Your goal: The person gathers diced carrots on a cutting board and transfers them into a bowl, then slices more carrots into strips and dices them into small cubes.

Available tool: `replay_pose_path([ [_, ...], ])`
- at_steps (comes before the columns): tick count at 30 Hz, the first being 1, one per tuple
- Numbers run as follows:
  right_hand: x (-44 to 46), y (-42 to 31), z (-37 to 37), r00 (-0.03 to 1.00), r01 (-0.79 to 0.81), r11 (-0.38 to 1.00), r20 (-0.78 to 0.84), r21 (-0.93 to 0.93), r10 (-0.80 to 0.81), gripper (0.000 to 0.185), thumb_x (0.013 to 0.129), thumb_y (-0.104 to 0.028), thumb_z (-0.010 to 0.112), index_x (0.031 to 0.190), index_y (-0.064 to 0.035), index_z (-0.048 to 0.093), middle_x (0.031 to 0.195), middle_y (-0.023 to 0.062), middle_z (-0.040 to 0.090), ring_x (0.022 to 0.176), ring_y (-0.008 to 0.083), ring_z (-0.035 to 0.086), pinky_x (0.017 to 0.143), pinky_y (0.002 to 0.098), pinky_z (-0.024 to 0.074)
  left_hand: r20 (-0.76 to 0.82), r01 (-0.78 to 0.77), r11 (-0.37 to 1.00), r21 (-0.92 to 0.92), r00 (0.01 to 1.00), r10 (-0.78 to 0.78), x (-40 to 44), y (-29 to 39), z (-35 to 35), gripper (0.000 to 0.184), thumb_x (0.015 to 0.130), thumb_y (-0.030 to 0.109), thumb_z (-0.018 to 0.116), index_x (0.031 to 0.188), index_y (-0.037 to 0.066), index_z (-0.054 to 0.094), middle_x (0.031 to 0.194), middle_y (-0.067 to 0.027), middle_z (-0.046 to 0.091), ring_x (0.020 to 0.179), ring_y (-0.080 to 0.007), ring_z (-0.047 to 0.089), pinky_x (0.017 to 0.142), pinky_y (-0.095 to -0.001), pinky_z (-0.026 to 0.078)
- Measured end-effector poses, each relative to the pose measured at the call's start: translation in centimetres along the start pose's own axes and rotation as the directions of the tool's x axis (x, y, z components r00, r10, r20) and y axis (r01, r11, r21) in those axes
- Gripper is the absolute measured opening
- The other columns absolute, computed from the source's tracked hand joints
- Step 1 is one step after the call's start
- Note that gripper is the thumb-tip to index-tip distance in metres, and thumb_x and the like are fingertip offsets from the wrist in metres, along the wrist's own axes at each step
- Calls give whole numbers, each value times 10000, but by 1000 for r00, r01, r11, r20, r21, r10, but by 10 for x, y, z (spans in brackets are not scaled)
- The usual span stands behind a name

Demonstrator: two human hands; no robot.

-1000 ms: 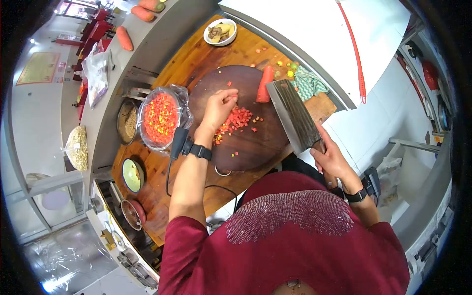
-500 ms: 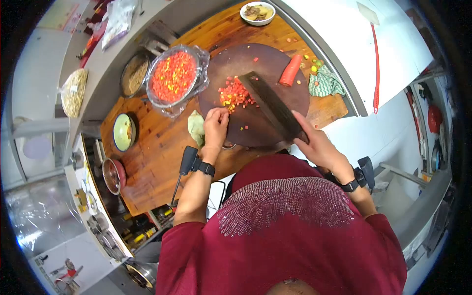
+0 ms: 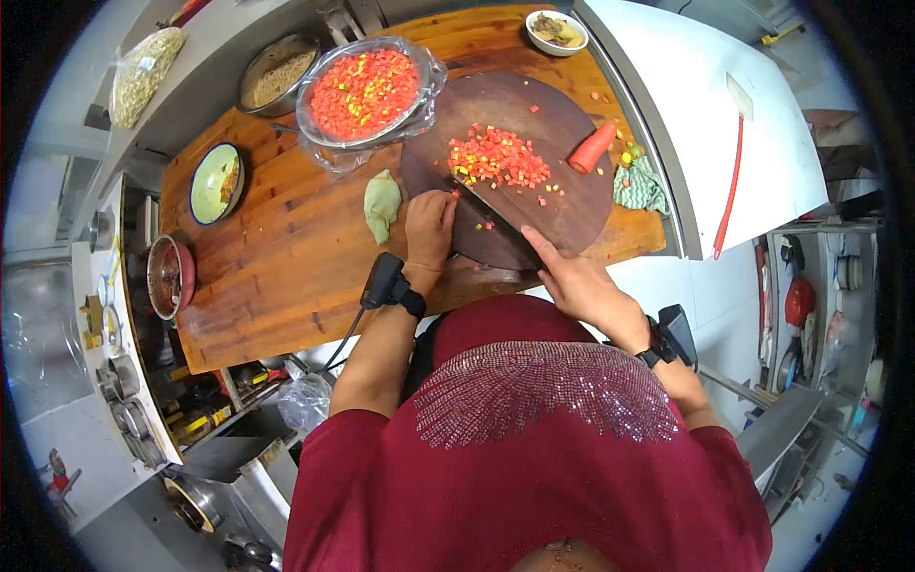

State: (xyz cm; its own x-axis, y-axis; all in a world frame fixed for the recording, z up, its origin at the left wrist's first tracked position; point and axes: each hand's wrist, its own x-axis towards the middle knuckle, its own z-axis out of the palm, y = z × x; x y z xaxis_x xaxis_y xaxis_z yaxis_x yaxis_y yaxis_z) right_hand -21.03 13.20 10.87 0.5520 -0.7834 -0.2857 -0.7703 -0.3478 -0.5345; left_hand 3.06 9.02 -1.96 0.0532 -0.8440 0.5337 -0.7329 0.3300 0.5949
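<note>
Diced carrot (image 3: 498, 157) lies heaped on the round dark cutting board (image 3: 581, 214). My right hand (image 3: 577, 284) grips the cleaver (image 3: 500, 221), whose blade is turned nearly edge-on at the near side of the heap. At the board's left edge my left hand (image 3: 431, 227) is closed with fingers curled, close to the blade's tip; what is between its fingers, if anything, is too small to tell. A larger carrot piece (image 3: 593, 149) rests at the board's right. Beyond my left hand stands a plastic-lined bowl of diced carrot (image 3: 365, 95).
Left of my left hand lies a pale green cloth (image 3: 382, 205). A green-rimmed bowl (image 3: 216, 184) and a red bowl (image 3: 172, 276) stand at the left of the wooden table (image 3: 276, 276). At the right are a checked cloth (image 3: 641, 185) and a white bowl (image 3: 557, 34).
The cleaver has moved from beside the carrot piece to the near side of the diced heap, its blade now nearly edge-on. My left hand has moved from the heap to the board's left edge.
</note>
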Motion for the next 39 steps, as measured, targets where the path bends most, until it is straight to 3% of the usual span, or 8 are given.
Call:
replay_pose_path([
  [11,1,-14,-10,999,-11,998,35,-56,13,672,825,-49,493,1440,-150,244,858,249,602,762,418,613,663,496,485,25,-11,999,-40,1000,12,3,-2,-1,85,763,50,648,842,57,618,850,-91,586,812,-294,551,720,-378,450],
  [13,4,-23,-14,982,-85,986,156,-146,108,733,797,-19,495,1456,-162,207,878,255,607,780,418,622,675,498,490,23,-25,999,-32,999,25,2,-3,-1,87,759,49,650,840,55,616,853,-91,587,814,-294,552,722,-378,450],
  [23,3,-21,-11,985,-96,984,128,-149,116,771,782,-6,500,1464,-172,180,909,262,611,807,418,628,678,497,497,26,-47,998,-44,999,48,1,-4,-4,92,768,47,653,848,39,609,889,-111,609,853,-310,566,755,-381,449],
  [25,0,-16,-10,999,-11,988,32,-157,16,696,827,-57,508,1449,-151,211,698,260,596,625,421,600,575,505,473,27,-36,999,-40,999,37,1,-4,-2,92,770,49,652,850,38,609,886,-112,609,852,-311,567,756,-383,450],
  [34,-5,-17,-21,998,-4,985,60,-170,14,672,841,-93,521,1442,-157,227,621,245,571,558,413,582,514,505,461,54,-23,999,-34,998,25,2,-5,-3,92,767,45,650,846,40,602,868,-113,609,850,-316,570,754,-387,452],
  [39,1,-14,-22,996,-15,995,90,-102,24,695,833,-79,528,1446,-158,208,660,250,582,594,421,587,549,507,468,57,-55,998,-14,997,56,2,-9,-2,95,751,29,644,836,46,604,864,-101,600,834,-303,562,735,-379,454],
])
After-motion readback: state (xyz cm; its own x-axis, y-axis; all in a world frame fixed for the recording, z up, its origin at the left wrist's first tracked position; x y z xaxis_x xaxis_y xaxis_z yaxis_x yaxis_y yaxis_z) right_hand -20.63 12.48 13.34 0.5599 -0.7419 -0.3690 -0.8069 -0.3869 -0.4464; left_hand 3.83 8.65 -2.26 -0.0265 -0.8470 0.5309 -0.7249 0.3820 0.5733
